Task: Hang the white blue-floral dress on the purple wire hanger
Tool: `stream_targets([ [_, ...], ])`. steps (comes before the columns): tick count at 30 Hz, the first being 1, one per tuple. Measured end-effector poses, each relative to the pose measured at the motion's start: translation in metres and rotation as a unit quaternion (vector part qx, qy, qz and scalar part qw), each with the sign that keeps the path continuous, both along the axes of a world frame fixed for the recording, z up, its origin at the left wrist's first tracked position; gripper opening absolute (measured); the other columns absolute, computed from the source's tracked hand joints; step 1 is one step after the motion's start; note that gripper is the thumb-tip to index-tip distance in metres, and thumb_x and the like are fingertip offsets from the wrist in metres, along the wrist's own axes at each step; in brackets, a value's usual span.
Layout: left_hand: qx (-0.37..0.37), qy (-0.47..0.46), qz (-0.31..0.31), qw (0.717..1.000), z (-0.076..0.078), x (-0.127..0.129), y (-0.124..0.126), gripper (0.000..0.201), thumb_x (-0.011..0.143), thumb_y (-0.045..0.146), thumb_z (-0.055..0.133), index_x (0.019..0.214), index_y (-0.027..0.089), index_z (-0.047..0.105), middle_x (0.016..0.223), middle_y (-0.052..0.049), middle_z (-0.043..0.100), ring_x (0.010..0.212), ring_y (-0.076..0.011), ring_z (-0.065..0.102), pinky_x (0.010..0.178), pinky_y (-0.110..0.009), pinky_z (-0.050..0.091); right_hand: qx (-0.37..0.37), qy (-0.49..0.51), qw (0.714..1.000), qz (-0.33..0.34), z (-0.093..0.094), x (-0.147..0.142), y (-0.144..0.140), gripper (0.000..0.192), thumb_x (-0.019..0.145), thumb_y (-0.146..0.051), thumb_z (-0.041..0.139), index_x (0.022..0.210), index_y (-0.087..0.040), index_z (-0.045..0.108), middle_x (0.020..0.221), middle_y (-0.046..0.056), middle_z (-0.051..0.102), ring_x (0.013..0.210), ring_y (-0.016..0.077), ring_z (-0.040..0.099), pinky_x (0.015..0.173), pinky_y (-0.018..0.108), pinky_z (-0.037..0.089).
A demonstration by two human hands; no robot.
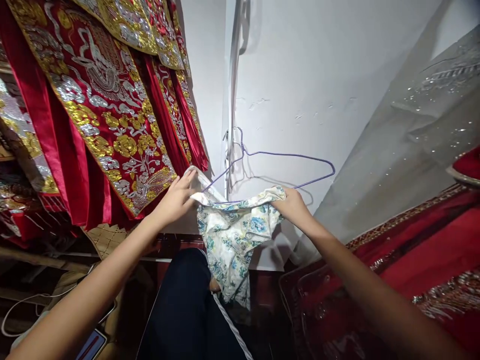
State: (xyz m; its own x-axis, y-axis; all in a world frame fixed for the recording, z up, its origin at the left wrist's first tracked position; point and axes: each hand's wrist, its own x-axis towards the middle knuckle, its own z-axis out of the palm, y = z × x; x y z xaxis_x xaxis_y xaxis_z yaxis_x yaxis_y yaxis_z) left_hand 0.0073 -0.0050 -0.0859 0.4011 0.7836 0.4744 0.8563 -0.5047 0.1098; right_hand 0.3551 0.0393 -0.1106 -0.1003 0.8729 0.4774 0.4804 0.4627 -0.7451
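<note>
A purple wire hanger [292, 154] hangs by its hook on a metal rail [231, 75] at the wall. Over its lower bar lies a white garment with a blue and green floral print [232, 240], its lower part hanging down above my knee. My left hand [182, 195] grips the garment's white edge at the hanger's left end. On the other side my right hand [290, 204] has closed on the top right edge of the cloth, just under the bar; its fingertips are hidden behind the fabric.
Red costumes with gold and silver sequin embroidery [123, 120] hang at the left. Clear plastic sheeting [405, 130] and red fabric with trim [423, 250] stand at the right. A phone [92, 345] lies at the lower left near a white cable [22, 298]. The white wall [318, 65] is ahead.
</note>
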Motion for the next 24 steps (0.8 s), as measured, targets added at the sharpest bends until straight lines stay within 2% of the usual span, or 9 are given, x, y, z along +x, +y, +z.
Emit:
stream_targets([
  [3,0.038,-0.062,-0.086,0.994,0.02,0.018,0.006,0.028,0.095,0.026,0.041,0.094,0.017,0.068,0.162,-0.008,0.026,0.151,-0.0266,0.022,0.12,-0.05,0.027,-0.025,0.046,0.995,0.088,-0.005,-0.028,-0.022,0.014,0.073,-0.021,0.056,0.077,-0.015,0.067,0.072,0.003,0.067,0.07,0.0188,0.061,0.06,0.026,0.044],
  [7,0.044,-0.179,-0.097,0.978,0.027,0.026,0.032,0.034,0.092,0.015,0.043,0.123,0.017,0.056,0.128,-0.013,0.065,0.121,-0.0216,0.06,0.103,-0.042,0.048,0.0,0.032,0.989,0.145,-0.005,-0.052,-0.051,0.044,0.073,-0.011,0.049,0.11,-0.016,0.071,0.098,0.006,0.073,0.086,0.0207,0.067,0.072,0.028,0.05],
  [9,0.041,-0.195,-0.074,0.977,0.025,0.022,0.046,0.036,0.091,0.011,0.042,0.123,0.016,0.057,0.108,-0.01,0.071,0.103,-0.0201,0.066,0.096,-0.038,0.051,0.033,0.014,0.994,0.099,0.0,-0.044,-0.057,0.063,0.07,-0.008,0.051,0.131,-0.021,0.063,0.119,0.007,0.07,0.101,0.0228,0.066,0.08,0.029,0.051],
  [11,0.05,-0.166,-0.057,0.983,0.024,0.016,0.056,0.033,0.09,0.011,0.042,0.116,0.016,0.062,0.104,-0.009,0.07,0.099,-0.0213,0.065,0.095,-0.038,0.05,0.081,0.025,0.996,-0.007,0.01,-0.023,-0.055,0.077,0.068,-0.006,0.055,0.142,-0.024,0.053,0.128,0.007,0.066,0.109,0.0249,0.064,0.084,0.031,0.051],
  [12,0.059,-0.145,-0.054,0.986,0.024,0.014,0.06,0.032,0.089,0.011,0.043,0.114,0.016,0.063,0.106,-0.01,0.069,0.1,-0.0222,0.064,0.095,-0.039,0.05,0.095,0.031,0.993,-0.061,0.016,-0.009,-0.052,0.075,0.067,-0.007,0.057,0.141,-0.023,0.054,0.124,0.008,0.067,0.107,0.026,0.065,0.083,0.032,0.052],
  [14,0.077,-0.112,-0.057,0.989,0.026,0.01,0.063,0.031,0.09,0.013,0.044,0.113,0.016,0.064,0.107,-0.011,0.066,0.102,-0.0232,0.061,0.095,-0.039,0.049,0.066,0.026,0.991,-0.112,0.031,0.019,-0.043,0.052,0.069,-0.014,0.062,0.121,-0.018,0.068,0.105,0.01,0.073,0.095,0.0284,0.068,0.077,0.035,0.054],
  [16,0.099,-0.11,-0.056,0.987,0.028,0.006,0.064,0.03,0.09,0.015,0.044,0.112,0.016,0.065,0.108,-0.011,0.062,0.105,-0.0237,0.057,0.097,-0.039,0.047,-0.042,0.011,0.997,-0.058,0.048,0.041,-0.036,0.024,0.07,-0.024,0.07,0.092,-0.016,0.075,0.087,0.009,0.075,0.084,0.0296,0.069,0.071,0.036,0.055],
  [19,0.104,-0.173,-0.012,0.979,0.027,-0.001,0.064,0.023,0.093,0.026,0.047,0.102,0.017,0.066,0.105,-0.011,0.06,0.108,-0.0251,0.055,0.098,-0.041,0.045,-0.216,0.083,0.966,0.116,0.068,0.048,-0.04,0.027,0.068,-0.035,0.08,0.089,-0.019,0.074,0.088,0.009,0.075,0.083,0.0286,0.071,0.07,0.036,0.057],
  [24,-0.084,-0.296,0.004,0.951,-0.001,-0.007,0.051,0.039,0.094,0.048,0.047,0.118,0.019,0.056,0.09,-0.005,0.067,0.086,-0.021,0.064,0.082,-0.037,0.05,-0.325,0.266,0.864,0.277,0.062,-0.017,-0.06,0.033,0.078,-0.044,0.072,0.1,-0.019,0.07,0.085,0.005,0.074,0.078,0.0219,0.072,0.074,0.037,0.059],
])
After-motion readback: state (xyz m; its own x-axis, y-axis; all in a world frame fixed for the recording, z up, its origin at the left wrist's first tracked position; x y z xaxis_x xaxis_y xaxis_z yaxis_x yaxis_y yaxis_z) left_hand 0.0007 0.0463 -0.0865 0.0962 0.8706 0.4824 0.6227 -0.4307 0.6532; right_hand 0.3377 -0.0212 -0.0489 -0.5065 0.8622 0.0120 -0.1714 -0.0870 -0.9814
